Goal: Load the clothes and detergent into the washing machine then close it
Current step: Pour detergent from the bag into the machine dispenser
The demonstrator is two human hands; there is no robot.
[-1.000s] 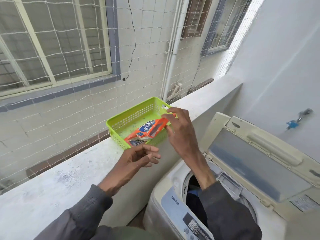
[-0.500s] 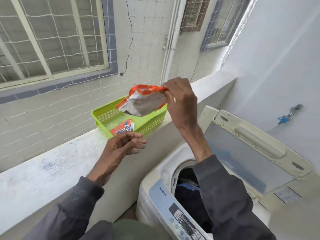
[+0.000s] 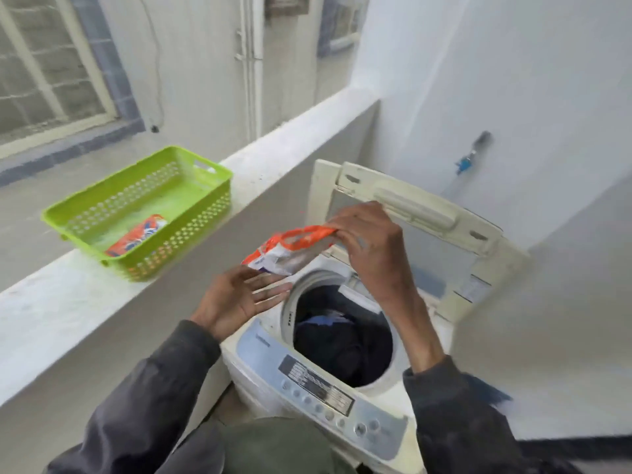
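My right hand [image 3: 367,249] pinches the crumpled orange and white detergent sachet [image 3: 286,249] above the open white top-loading washing machine [image 3: 328,340]; my left hand [image 3: 239,299] waits flat, fingers straight, under it.

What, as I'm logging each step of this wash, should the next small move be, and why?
Probably close the left hand on the lower end of the detergent packet, to steady it for opening or tipping. The right hand pinches its upper end above the open drum of the washing machine; the left lies open just beneath; dark clothes are already inside.
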